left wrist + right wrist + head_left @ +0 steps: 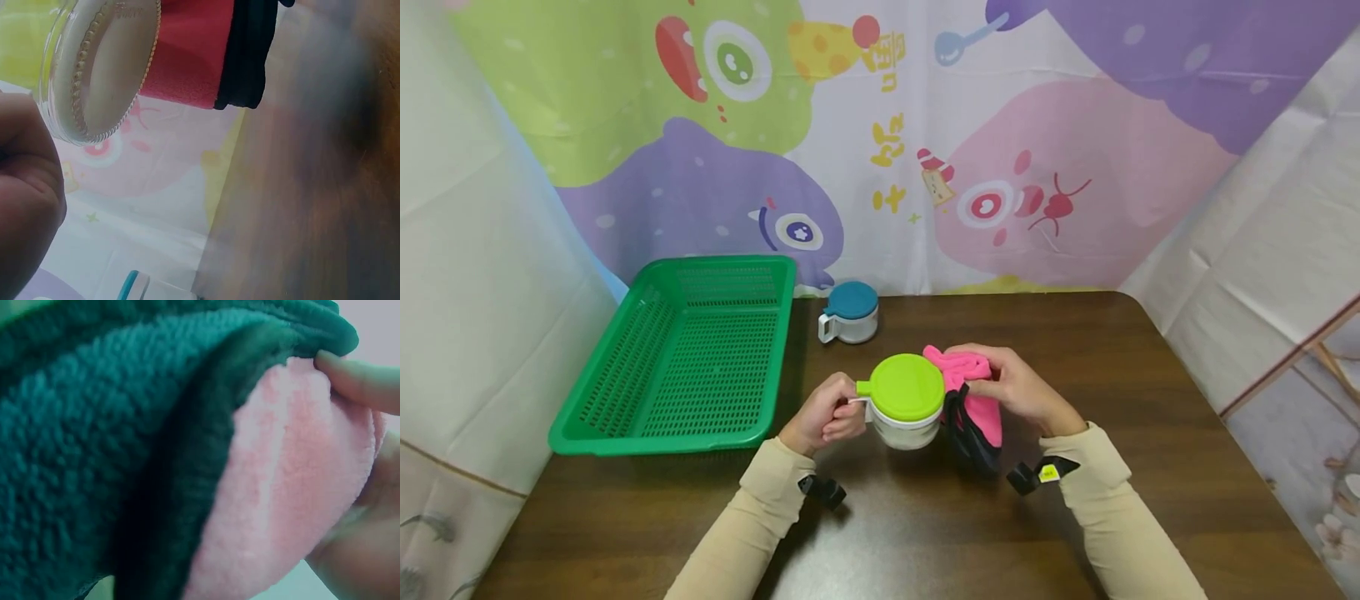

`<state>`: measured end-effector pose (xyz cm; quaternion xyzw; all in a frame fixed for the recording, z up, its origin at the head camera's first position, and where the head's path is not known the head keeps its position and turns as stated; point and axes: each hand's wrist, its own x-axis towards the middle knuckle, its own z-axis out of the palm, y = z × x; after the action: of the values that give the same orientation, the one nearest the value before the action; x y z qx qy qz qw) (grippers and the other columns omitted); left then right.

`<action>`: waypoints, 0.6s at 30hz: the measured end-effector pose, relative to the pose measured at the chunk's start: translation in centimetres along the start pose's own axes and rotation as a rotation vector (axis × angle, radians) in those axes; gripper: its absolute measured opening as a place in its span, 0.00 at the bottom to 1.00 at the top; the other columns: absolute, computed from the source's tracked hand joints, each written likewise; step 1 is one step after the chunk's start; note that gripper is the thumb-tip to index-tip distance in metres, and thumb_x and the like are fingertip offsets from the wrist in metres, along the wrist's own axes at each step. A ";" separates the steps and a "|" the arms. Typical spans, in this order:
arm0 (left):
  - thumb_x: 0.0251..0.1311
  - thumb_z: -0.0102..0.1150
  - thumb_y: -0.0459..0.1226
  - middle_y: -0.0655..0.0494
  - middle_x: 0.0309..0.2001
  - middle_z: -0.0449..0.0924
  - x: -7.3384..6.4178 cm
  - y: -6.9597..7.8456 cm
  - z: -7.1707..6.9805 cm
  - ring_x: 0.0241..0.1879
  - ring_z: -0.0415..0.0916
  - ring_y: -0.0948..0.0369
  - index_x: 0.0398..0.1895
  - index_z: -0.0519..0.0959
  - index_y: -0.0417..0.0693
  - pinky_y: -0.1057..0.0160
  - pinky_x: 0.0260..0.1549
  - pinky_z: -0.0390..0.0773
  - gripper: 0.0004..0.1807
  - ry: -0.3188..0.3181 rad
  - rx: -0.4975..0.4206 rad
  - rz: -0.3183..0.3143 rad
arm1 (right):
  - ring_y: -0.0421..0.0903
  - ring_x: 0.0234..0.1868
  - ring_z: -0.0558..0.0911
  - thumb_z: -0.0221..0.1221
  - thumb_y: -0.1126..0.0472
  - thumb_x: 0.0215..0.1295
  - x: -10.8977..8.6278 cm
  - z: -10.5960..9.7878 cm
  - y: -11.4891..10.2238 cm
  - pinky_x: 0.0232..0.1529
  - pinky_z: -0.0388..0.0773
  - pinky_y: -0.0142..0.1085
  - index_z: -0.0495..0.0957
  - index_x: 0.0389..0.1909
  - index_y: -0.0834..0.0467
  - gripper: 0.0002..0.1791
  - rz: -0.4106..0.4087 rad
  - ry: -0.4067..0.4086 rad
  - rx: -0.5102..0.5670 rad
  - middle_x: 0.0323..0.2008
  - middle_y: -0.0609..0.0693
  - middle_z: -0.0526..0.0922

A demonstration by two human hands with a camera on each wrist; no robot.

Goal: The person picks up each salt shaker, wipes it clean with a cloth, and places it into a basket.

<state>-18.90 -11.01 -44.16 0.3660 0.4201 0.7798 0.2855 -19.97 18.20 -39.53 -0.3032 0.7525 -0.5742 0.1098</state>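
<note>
My left hand (835, 408) grips the white handle of a clear seasoning jar (907, 429) with a lime-green lid (908, 387), held over the table. In the left wrist view the jar's round ridged base (119, 69) is tilted toward the camera. My right hand (1018, 387) pinches a folded pink cloth (985, 417) with a dark border, thumb on the near side. The cloth sits right at the jar's right side and its dark edge hangs down. In the right wrist view the fleecy cloth (281, 469) fills most of the picture and hides the jar.
A second seasoning jar (857, 330) with a blue lid stands at the back of the brown wooden table (1112, 358), its handle to the left. Left of it is a green perforated basket (763, 400). A cartoon-printed curtain (880, 250) hangs behind the table.
</note>
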 end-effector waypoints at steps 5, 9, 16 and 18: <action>0.59 0.24 0.31 0.51 0.04 0.48 0.1 0.0 0.1 0.01 0.44 0.55 0.07 0.53 0.46 0.64 0.04 0.47 0.21 -0.046 0.000 0.012 | 0.35 0.51 0.80 0.57 0.71 0.60 0.1 -0.2 0.2 0.53 0.77 0.28 0.69 0.59 0.74 0.25 -0.025 -0.028 0.076 0.49 0.35 0.81; 0.59 0.23 0.31 0.50 0.04 0.47 0.1 0.0 0.1 0.01 0.44 0.55 0.07 0.53 0.46 0.63 0.04 0.46 0.21 -0.057 0.009 0.011 | 0.37 0.51 0.80 0.57 0.71 0.60 0.1 -0.2 0.2 0.54 0.77 0.29 0.69 0.58 0.74 0.24 -0.030 -0.042 0.108 0.49 0.36 0.82; 0.59 0.24 0.31 0.49 0.03 0.47 0.1 -0.3 0.0 0.01 0.44 0.55 0.07 0.52 0.45 0.63 0.03 0.46 0.21 -0.054 0.023 -0.008 | 0.38 0.50 0.79 0.55 0.71 0.59 0.2 -0.2 0.2 0.52 0.79 0.29 0.69 0.59 0.74 0.25 -0.003 -0.067 0.097 0.48 0.36 0.81; 0.60 0.25 0.31 0.49 0.03 0.47 0.2 -0.3 -0.1 0.01 0.44 0.56 0.07 0.52 0.45 0.64 0.03 0.46 0.22 -0.053 0.025 -0.018 | 0.38 0.50 0.79 0.55 0.71 0.59 0.2 -0.3 0.3 0.51 0.79 0.29 0.69 0.59 0.74 0.25 0.000 -0.077 0.093 0.49 0.36 0.81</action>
<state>-18.99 -10.76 -44.41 0.3863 0.4252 0.7620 0.2989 -20.36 18.40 -39.73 -0.3199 0.7201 -0.5965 0.1528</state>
